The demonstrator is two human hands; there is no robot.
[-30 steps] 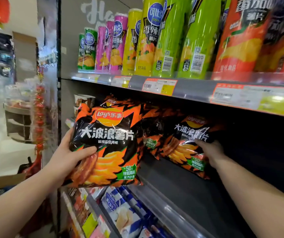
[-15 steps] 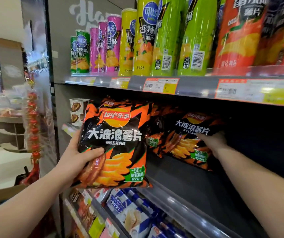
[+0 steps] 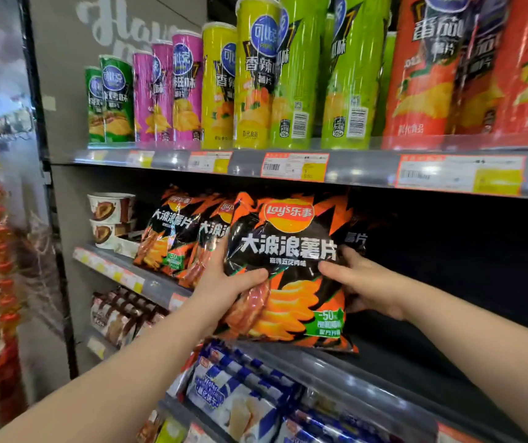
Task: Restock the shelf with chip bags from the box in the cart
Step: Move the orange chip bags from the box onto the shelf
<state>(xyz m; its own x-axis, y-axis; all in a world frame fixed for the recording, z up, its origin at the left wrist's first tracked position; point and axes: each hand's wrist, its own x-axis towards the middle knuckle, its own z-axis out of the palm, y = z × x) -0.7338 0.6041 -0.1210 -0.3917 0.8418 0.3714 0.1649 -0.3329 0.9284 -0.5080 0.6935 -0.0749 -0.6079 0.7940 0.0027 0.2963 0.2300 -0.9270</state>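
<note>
A black and orange Lay's chip bag (image 3: 288, 251) is upright at the front of the dark middle shelf (image 3: 416, 362). My left hand (image 3: 227, 289) grips its left edge, thumb across the front. My right hand (image 3: 364, 279) holds its right edge, thumb on the front and fingers behind. Two more bags of the same kind (image 3: 166, 238) stand on the shelf to the left, and another one (image 3: 356, 238) peeks out behind the held bag. The box and cart are out of view.
Tall chip canisters (image 3: 256, 84) fill the upper shelf above price tags (image 3: 294, 166). Noodle cups (image 3: 109, 215) sit at the far left of the middle shelf. Blue and white snack packs (image 3: 240, 398) lie on the lower shelf. The middle shelf is dark to the right.
My left hand carried the bag to the right, in front of the shelf's bags. My right hand left the bag on the shelf and took the held bag's right edge.
</note>
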